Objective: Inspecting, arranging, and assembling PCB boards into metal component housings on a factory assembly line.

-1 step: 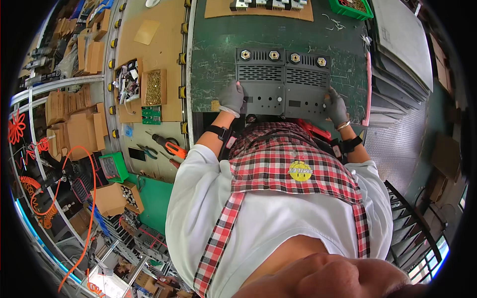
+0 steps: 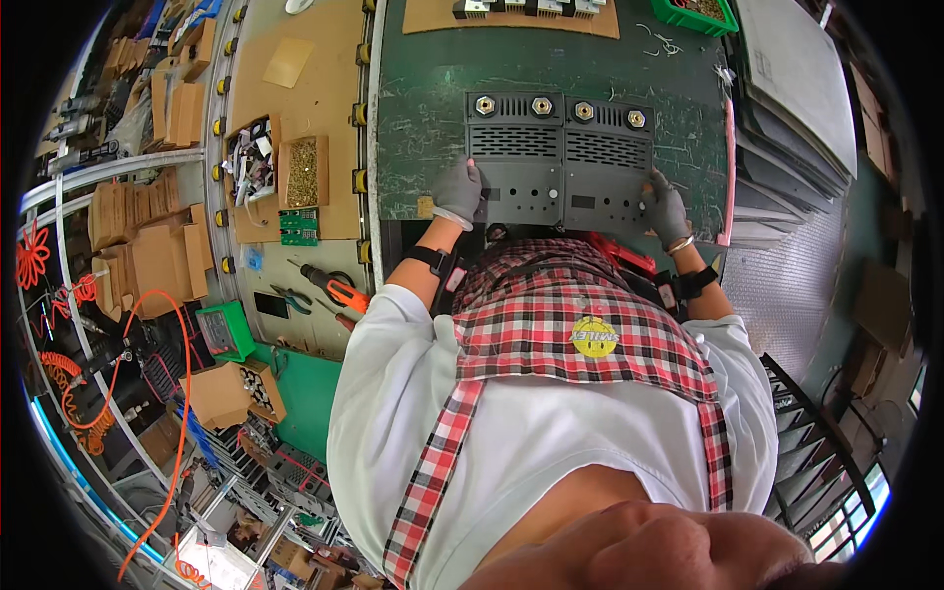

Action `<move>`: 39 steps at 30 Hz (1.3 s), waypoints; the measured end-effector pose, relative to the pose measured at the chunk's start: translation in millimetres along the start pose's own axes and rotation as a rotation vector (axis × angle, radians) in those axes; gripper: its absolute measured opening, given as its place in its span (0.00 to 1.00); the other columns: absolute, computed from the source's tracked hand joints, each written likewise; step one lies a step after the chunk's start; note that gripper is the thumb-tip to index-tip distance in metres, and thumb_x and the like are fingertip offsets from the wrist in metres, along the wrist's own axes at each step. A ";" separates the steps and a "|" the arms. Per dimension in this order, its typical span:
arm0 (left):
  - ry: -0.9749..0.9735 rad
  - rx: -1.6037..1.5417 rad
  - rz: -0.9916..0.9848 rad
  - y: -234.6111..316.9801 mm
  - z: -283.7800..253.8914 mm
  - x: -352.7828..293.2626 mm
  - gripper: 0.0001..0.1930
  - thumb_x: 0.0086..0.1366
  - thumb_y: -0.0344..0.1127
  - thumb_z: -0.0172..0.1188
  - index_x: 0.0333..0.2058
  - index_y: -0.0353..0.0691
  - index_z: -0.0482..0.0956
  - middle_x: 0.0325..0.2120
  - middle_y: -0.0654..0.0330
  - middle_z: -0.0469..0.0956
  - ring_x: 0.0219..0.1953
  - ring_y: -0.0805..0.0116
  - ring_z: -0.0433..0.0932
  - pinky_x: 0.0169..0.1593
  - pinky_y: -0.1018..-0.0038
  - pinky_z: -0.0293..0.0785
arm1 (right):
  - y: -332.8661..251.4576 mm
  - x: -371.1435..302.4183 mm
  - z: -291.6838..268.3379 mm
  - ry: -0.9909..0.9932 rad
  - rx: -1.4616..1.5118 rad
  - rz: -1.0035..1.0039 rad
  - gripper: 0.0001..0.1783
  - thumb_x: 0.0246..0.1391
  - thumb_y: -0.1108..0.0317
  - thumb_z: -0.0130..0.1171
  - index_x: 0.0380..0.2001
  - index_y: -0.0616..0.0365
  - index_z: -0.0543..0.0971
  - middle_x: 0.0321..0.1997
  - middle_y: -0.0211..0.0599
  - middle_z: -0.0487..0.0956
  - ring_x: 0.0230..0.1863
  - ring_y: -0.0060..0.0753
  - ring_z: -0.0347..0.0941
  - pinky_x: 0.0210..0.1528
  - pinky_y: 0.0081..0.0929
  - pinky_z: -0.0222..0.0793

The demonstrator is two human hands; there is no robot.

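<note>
Two dark grey metal panels lie side by side on the green bench top. The left panel [image 2: 516, 182] and the right panel [image 2: 607, 177] each have slotted vents, small round holes and two brass-coloured hex fittings along the far end. In a grey fingerless-looking glove, my left hand [image 2: 458, 193] grips the outer edge of the left panel, thumb on top. My right hand [image 2: 667, 208], gloved the same way, holds the outer edge of the right panel near its front corner. The fingers under both edges are partly hidden.
Metal parts on cardboard [image 2: 521, 22] and a green bin [image 2: 694, 15] sit at the far side. Large sheets [image 2: 796, 79] are stacked right. Left of the bench are a box of small fasteners [image 2: 304, 172], green circuit boards [image 2: 299, 227] and an orange power driver [image 2: 344, 293].
</note>
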State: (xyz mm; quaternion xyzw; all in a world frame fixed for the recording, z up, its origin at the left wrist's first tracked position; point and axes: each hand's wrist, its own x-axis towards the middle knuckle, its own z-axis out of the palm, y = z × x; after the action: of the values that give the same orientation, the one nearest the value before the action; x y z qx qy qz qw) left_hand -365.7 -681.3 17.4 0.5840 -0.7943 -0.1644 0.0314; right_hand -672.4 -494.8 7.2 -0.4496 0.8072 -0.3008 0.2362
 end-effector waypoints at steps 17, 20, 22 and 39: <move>-0.206 0.152 0.051 23.7 -76.3 9.9 0.11 0.56 0.42 0.47 0.32 0.41 0.72 0.26 0.50 0.75 0.32 0.52 0.75 0.35 0.61 0.70 | -27.2 0.4 -14.8 -0.120 -0.239 0.154 0.25 0.45 0.63 0.49 0.51 0.48 0.64 0.33 0.54 0.74 0.35 0.54 0.70 0.35 0.43 0.64; -0.120 0.131 0.006 6.6 -94.9 9.0 0.11 0.57 0.41 0.46 0.32 0.41 0.71 0.27 0.51 0.75 0.32 0.52 0.75 0.35 0.61 0.70 | -26.0 -2.0 -14.2 -0.081 -0.171 0.100 0.24 0.46 0.64 0.48 0.50 0.48 0.65 0.33 0.52 0.74 0.36 0.53 0.70 0.35 0.42 0.65; -0.054 0.136 -0.026 -21.1 -109.1 11.4 0.11 0.57 0.40 0.46 0.32 0.40 0.71 0.28 0.50 0.75 0.33 0.52 0.74 0.36 0.61 0.69 | -25.7 -3.7 -14.7 -0.074 -0.130 0.079 0.24 0.46 0.63 0.48 0.50 0.48 0.65 0.34 0.51 0.74 0.36 0.53 0.71 0.36 0.42 0.65; 0.014 0.007 -0.066 -139.8 -44.1 27.6 0.11 0.59 0.40 0.44 0.35 0.40 0.69 0.30 0.47 0.74 0.33 0.48 0.73 0.37 0.58 0.68 | -29.3 -1.3 -18.8 -0.108 -0.337 0.075 0.17 0.51 0.55 0.47 0.41 0.51 0.70 0.32 0.49 0.75 0.36 0.52 0.70 0.36 0.42 0.65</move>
State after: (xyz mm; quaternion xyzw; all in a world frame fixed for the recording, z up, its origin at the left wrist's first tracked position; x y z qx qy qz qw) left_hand -235.5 -754.0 13.4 0.6111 -0.7749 -0.1586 0.0295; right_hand -666.9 -500.7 41.1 -0.4677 0.8486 -0.1278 0.2119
